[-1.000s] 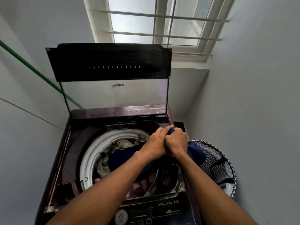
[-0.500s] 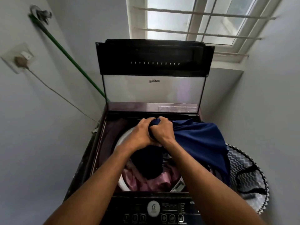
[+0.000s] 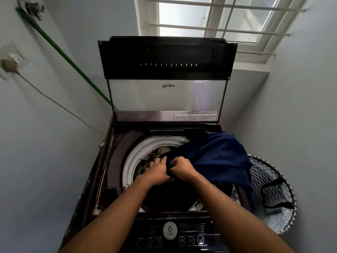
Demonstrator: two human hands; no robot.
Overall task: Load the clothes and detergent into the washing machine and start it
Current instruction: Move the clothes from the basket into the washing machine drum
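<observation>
A dark top-loading washing machine (image 3: 116, 161) stands in front of me with its glass lid (image 3: 166, 99) raised upright. Inside its white drum rim (image 3: 133, 159) lie several clothes, mostly hidden. A navy blue garment (image 3: 217, 157) drapes from the drum over the machine's right edge. My left hand (image 3: 156, 170) and my right hand (image 3: 180, 168) grip a bunched part of that garment side by side, low over the drum opening.
A laundry basket (image 3: 271, 181) with a zigzag pattern stands on the right of the machine. The control panel (image 3: 171, 232) with buttons runs along the near edge. A green hose (image 3: 60, 50) and a wall socket (image 3: 12, 59) are on the left wall. A barred window (image 3: 209, 17) is behind.
Both hands have moved down and nearer with the navy garment, lowering it into the drum. The view has tilted down, and the pink cloth seen earlier is now covered.
</observation>
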